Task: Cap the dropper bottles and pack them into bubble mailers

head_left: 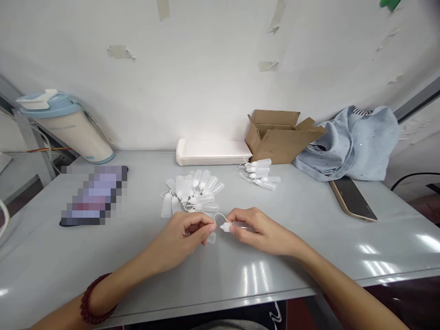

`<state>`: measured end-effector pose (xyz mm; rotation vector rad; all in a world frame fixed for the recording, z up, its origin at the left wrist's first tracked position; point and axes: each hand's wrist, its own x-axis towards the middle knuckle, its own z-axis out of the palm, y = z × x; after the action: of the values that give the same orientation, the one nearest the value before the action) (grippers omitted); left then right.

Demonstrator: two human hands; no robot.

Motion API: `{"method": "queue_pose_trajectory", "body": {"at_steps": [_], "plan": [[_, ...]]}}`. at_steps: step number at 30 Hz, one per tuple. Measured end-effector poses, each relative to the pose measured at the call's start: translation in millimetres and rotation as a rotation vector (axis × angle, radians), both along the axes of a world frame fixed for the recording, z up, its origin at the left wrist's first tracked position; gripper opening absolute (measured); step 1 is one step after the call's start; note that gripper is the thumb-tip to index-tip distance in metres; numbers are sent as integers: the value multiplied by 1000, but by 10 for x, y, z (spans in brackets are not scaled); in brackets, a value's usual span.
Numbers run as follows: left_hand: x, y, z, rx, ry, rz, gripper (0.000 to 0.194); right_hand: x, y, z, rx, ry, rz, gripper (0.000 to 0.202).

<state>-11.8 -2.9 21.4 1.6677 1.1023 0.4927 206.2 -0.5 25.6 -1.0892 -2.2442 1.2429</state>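
Observation:
In my right hand [252,229] is a small white dropper bottle [226,227], pinched between thumb and fingers with its tip pointing left. A thin white strap [220,214] arches from the bottle to my left hand [195,230], whose thumb and forefinger are closed on its far end. Whatever sits at that end is hidden by the fingertips. The bottle's tip is close to the left fingertips. Just beyond my left hand lies a loose pile of similar dropper bottles [187,188]. Part of another clear bottle [211,238] shows under the left fingers.
A smaller group of bottles [263,172] lies before an open cardboard box [285,142]. Beside the box is a stack of white trays [213,153]. A tumbler [72,128] and a pixelated phone [96,195] are left; a blue bag [364,142] and dark phone [354,199] right.

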Motion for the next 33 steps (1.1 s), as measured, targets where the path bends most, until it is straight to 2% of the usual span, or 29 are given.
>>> {"method": "queue_pose_trajectory", "body": {"at_steps": [29, 33], "plan": [[9, -25, -38, -29, -12, 8, 24, -63, -20, -76, -19, 7, -14, 17], [-28, 9, -39, -61, -46, -9, 38, -54, -24, -57, -32, 55, -26, 18]]}}
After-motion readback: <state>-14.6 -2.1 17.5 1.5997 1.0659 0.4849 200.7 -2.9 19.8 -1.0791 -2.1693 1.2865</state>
